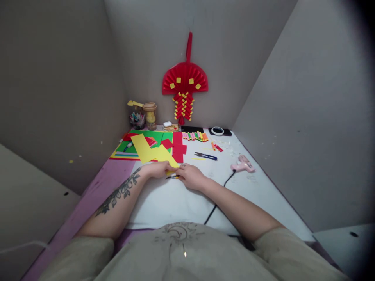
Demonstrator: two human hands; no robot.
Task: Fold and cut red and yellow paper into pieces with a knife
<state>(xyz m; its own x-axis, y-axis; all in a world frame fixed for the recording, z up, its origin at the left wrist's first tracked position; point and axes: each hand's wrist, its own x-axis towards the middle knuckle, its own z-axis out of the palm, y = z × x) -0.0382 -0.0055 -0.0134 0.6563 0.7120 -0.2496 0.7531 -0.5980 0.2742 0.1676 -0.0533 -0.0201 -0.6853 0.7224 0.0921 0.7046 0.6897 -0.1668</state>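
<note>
My left hand (159, 170) and my right hand (191, 176) meet at the middle of the white table sheet (164, 203). Both are closed around a small yellow paper piece (171, 171) and a thin dark stick (172, 178) that lies between them. A larger yellow paper sheet (148, 150) lies just beyond my left hand, touching the fingers. Red paper pieces (178, 150) lie behind it. Dark-handled snips (206, 156) rest further back to the right of my hands.
A pink glue gun (243, 165) with a black cord (218, 195) lies at right. Green and red sheets (146, 136), rolled paper tubes (195, 136), a tape roll (217, 130), a pen jar (137, 119) and a cup (150, 115) line the back. A red paper fan decoration (184, 84) hangs on the wall.
</note>
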